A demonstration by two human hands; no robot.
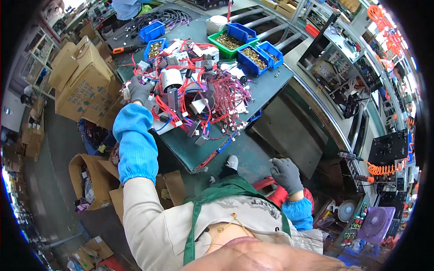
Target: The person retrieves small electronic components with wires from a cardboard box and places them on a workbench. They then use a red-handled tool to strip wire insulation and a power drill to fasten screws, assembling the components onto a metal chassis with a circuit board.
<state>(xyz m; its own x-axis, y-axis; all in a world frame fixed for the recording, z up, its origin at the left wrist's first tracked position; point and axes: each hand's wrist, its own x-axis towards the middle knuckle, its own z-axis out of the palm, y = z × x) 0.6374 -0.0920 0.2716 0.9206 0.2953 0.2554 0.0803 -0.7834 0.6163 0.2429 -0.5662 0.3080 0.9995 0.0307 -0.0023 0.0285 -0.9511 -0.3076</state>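
- Green apron [235,187] is covering the person's front, nearest the camera; blue sleeve covers [135,140] are wrapping both forearms.
- Right hand [288,175], grey-gloved, is hanging clear of the tabletop [271,86], beyond its near right edge. Its fingers are bending loosely; whether they are gripping anything, the inspector cannot tell.
- Open cardboard box [105,174] is standing on the floor to the person's left.
- Left hand [139,90], also grey-gloved, is reaching to the left edge of the wire pile. Its fingers are curling in narrowly among connectors; what they are holding, if anything, cannot be told.
- Wire pile [221,90], mixing red, purple and blue leads with white and grey connectors, is lying across the middle of the tabletop.
- White cylinder [171,77] is sitting among the leads.
- Blue bins [251,67] and a green bin [222,51] are holding small brass-coloured parts behind the pile.
- Black cables [167,19] are lying at the far end.
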